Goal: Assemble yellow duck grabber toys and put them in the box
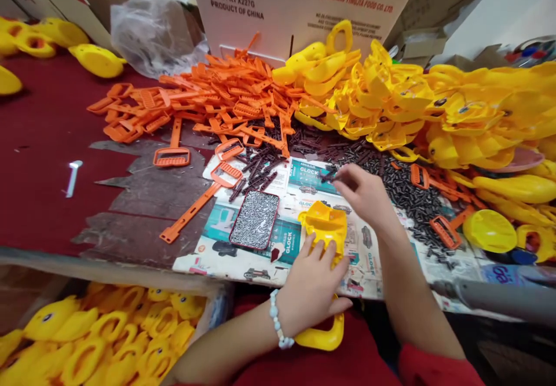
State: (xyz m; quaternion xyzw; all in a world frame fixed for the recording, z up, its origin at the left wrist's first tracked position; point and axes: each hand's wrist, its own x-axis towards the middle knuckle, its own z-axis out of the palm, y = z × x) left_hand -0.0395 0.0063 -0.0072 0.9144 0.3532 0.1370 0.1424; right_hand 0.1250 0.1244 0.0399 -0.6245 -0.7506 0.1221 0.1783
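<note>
My left hand (315, 276), with a beaded bracelet at the wrist, lies over a yellow plastic duck half-shell (325, 221) and holds it against the table's front edge. The shell's hollow side faces up, and its looped handle shows below my palm. Farther back, my right hand (362, 192) has thumb and index finger pinched on a small black plastic part (328, 176) at the edge of a pile of such parts. Left of the shell, a shallow red-rimmed tray (254, 219) holds many tiny silvery pieces, probably screws.
Orange long-handled plastic pieces (234, 88) are heaped at the back. Yellow duck shells (391, 96) pile up at the right, beside loose black parts (382, 180). A box of yellow ducks (87, 339) stands below left. A grey cylindrical tool (490, 293) lies front right.
</note>
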